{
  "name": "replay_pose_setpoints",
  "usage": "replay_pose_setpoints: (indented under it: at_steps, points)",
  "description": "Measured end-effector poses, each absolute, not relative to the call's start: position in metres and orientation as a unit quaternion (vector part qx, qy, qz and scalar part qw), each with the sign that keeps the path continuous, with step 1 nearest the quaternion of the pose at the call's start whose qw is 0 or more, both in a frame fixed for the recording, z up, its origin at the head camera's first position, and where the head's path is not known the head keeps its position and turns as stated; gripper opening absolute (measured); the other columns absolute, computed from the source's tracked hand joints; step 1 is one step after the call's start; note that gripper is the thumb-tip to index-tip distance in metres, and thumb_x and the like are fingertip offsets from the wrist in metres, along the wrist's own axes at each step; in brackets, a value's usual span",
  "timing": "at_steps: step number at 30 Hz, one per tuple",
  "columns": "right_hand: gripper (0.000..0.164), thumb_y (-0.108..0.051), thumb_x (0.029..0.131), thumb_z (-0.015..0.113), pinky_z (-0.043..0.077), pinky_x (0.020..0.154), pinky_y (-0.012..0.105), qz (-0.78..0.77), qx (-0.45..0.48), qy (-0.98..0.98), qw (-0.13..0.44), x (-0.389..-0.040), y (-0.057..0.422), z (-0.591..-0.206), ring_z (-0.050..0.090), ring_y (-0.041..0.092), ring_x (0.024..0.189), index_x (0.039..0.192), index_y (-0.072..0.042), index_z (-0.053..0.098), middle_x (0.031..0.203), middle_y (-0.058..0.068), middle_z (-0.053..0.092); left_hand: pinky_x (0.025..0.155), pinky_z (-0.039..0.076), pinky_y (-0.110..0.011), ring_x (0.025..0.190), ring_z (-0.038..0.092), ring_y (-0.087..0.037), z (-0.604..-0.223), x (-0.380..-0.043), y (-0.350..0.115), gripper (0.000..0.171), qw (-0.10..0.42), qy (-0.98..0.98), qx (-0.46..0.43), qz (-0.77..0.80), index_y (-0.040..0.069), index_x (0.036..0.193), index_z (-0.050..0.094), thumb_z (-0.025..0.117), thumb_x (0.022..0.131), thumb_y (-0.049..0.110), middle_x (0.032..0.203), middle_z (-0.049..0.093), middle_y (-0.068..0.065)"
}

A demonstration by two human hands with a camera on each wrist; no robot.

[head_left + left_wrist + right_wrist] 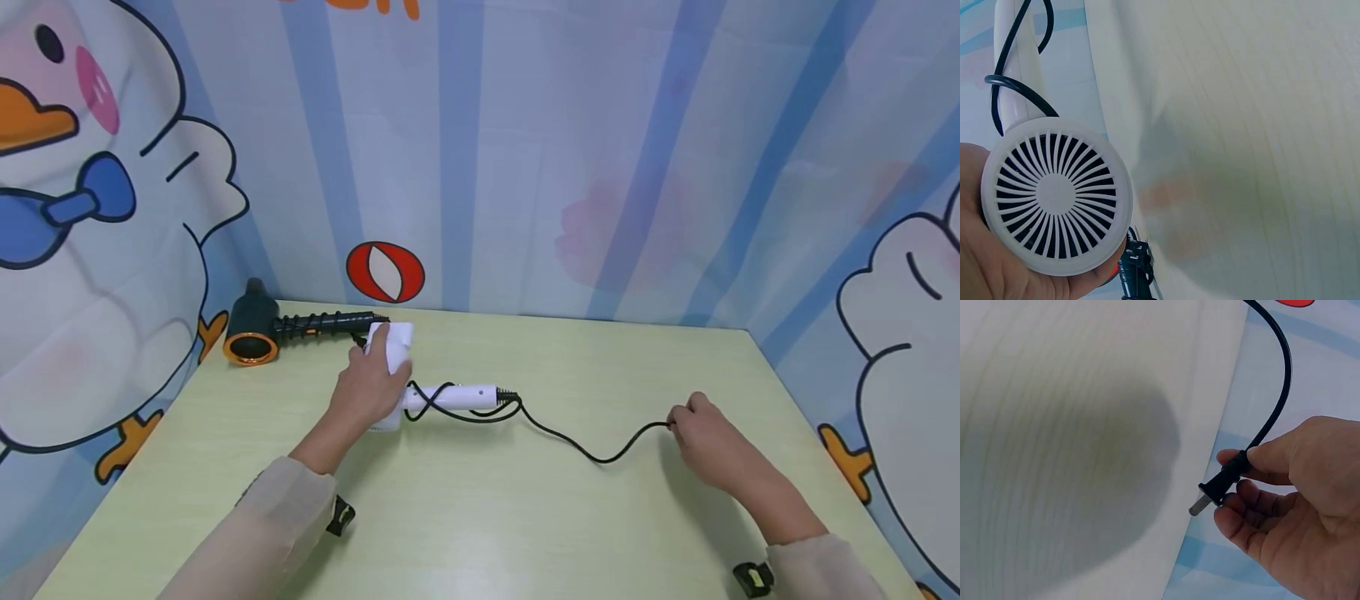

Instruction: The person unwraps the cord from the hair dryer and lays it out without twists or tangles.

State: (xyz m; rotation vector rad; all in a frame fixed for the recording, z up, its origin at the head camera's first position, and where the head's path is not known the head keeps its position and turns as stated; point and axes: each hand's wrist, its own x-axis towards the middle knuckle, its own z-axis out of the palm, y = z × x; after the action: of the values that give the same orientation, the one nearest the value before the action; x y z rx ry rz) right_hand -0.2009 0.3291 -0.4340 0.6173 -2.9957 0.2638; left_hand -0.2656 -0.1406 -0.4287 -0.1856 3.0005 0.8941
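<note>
Left hand, nearer, gripped white plastic round-headed hair dryer; handle axis toward 3 o'clock. Right hand, well apart at 3 o'clock, pinched black metal-pronged plug.

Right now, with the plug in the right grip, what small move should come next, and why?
Probably bring the plug toward the handle of the white dryer and try another wrap. The cord already loops loosely around that handle, a slack, curving length runs out to the right grip, and the left grip holds the dryer's head, so winding looks workable.
</note>
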Motion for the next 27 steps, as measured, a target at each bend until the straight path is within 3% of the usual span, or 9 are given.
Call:
replay_pose_setpoints:
  at_steps: [12,20,27]
  points:
    - [0.010,0.006,0.093,0.062,0.048,0.067,0.041,0.087,0.137,-0.987,0.000,-0.217,0.354,-0.444,0.056,0.026,0.078,0.102,0.003,0.065,0.093,0.016,0.052,0.067,0.053,-0.045,0.090,0.059,-0.038,-0.429,-0.265,-0.142,0.077,0.000,0.957,-0.059,0.285,0.020,0.163,0.012,0.051,0.101,0.045,0.126,0.046,-0.027]
    - [0.015,0.008,0.093,0.057,0.052,0.074,0.046,0.073,0.100,-0.992,-0.018,-0.224,0.363,-0.446,0.061,0.034,0.084,0.104,0.009,0.068,0.094,0.019,0.056,0.067,0.053,-0.045,0.090,0.059,-0.038,-0.429,-0.264,-0.141,0.077,0.004,0.956,-0.059,0.287,0.020,0.163,0.012,0.051,0.101,0.046,0.127,0.045,-0.027]
    - [0.015,0.003,0.095,0.060,0.051,0.069,0.042,0.072,0.095,-0.992,-0.026,-0.224,0.362,-0.447,0.058,0.030,0.081,0.107,0.010,0.067,0.094,0.019,0.057,0.063,0.050,-0.041,0.087,0.059,-0.037,-0.429,-0.264,-0.142,0.076,-0.001,0.956,-0.053,0.289,0.020,0.163,0.013,0.051,0.101,0.044,0.125,0.046,-0.027]
